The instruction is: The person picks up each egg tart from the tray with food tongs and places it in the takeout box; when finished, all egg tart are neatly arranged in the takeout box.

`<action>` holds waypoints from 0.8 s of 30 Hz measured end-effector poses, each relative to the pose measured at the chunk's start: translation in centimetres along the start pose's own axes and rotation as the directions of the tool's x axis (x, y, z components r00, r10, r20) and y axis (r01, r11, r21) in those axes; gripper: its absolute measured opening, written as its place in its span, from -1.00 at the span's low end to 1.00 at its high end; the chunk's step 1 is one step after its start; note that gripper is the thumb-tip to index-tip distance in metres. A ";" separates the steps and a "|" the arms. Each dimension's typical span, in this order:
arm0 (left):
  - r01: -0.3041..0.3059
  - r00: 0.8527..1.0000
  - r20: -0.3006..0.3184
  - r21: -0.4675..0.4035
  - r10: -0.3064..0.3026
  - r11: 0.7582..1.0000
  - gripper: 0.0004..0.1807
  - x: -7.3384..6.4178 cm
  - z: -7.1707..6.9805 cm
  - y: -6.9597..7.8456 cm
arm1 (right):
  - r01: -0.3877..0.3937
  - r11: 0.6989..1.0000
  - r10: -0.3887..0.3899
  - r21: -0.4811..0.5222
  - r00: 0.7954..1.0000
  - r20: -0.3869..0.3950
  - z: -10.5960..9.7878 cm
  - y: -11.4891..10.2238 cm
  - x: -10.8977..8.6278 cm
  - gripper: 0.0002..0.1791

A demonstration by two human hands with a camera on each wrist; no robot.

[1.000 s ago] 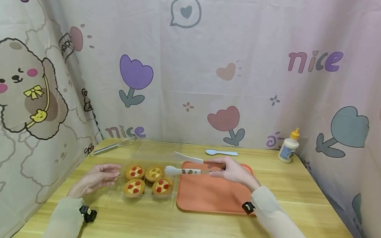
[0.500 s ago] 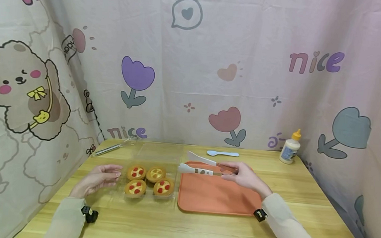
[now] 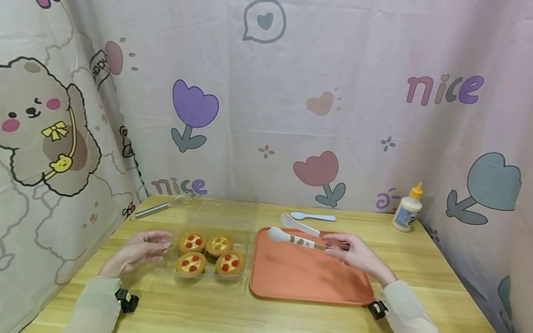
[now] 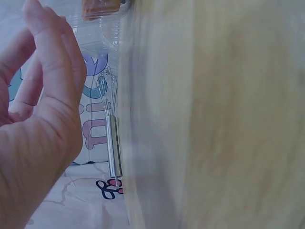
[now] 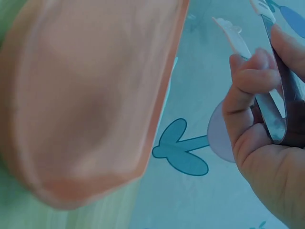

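Observation:
My right hand (image 3: 358, 256) holds a pair of tongs (image 3: 291, 237) with white spotted tips above the orange tray (image 3: 313, 281). The tips point left and stand apart, with nothing between them. The metal bend of the tongs (image 5: 276, 129) shows inside the curled fingers in the right wrist view. My left hand (image 3: 140, 250), loosely bent and holding nothing, is beside the left edge of a clear plastic container (image 3: 208, 283); whether it touches the edge I cannot tell. Several small tarts (image 3: 191, 263) sit in the container, most with red topping.
A whisk (image 3: 160, 207) lies at the back left behind the container, its lid (image 3: 224, 212) folded back. A pale blue spoon (image 3: 313, 216) lies behind the tray. A glue bottle (image 3: 407, 208) with a yellow cap stands at the back right. Printed curtains border the table (image 3: 252, 324).
My right hand has moved right with the tongs, from over the container's right edge to over the tray. The left hand keeps its place; the head view has shifted slightly.

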State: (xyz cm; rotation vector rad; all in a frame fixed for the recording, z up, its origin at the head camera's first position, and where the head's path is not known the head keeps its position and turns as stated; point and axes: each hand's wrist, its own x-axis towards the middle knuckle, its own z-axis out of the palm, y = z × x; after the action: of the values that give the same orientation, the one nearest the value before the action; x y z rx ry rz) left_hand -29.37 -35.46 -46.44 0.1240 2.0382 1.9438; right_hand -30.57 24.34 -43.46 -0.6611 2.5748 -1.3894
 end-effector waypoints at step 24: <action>-0.019 1.000 0.018 -0.022 0.020 1.000 -0.53 -0.1 0.1 0.0 | -0.095 0.995 0.091 -0.019 0.984 -0.150 -3.5 3.3 -3.6 -0.39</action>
State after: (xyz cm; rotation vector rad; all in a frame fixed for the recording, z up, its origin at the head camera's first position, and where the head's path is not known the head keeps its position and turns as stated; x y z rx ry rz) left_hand -29.29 -35.38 -46.44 0.1565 2.0111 1.9688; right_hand -29.46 30.15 -44.52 -0.4490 2.7040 -1.4285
